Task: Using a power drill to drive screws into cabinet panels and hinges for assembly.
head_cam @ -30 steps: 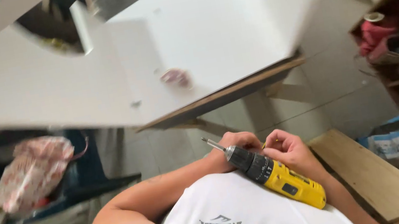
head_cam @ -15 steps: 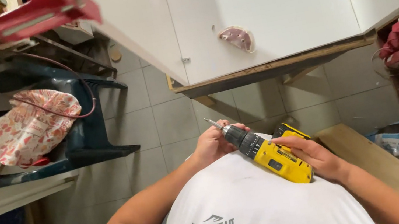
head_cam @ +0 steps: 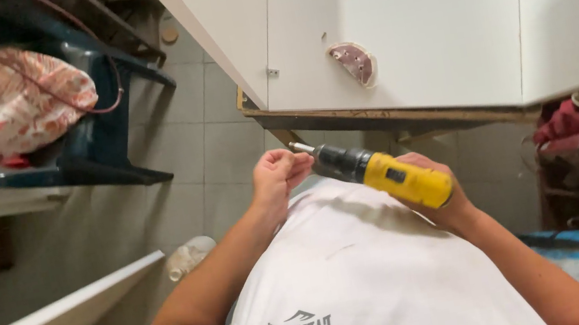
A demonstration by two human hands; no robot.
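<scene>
While you hold the drill close against your chest, note its present state: your right hand is wrapped around the yellow body from beneath, grasping it firmly, with the black nose pointing toward ten o'clock. Your left hand is curled into a loose fist at the tip of the bit; the fingers close about the bit's end, though whether they pinch a screw or only the bit itself cannot be told from this view.

Judgement on the work in hand, seating something at the bit: keep your finger off the trigger while the left fingers are at the tip, hold the drill level, and steady the body against your shirt so the tip does not wander. Press straight along the bit's line, not across it.

Position: the drill lies just right of centre, at four o'clock from the left fist and touching it at the tip. At twelve o'clock above stands a white cabinet panel with a sanding pad resting on it. A dark chair carrying a flowered bag sits well apart at ten o'clock.
</scene>
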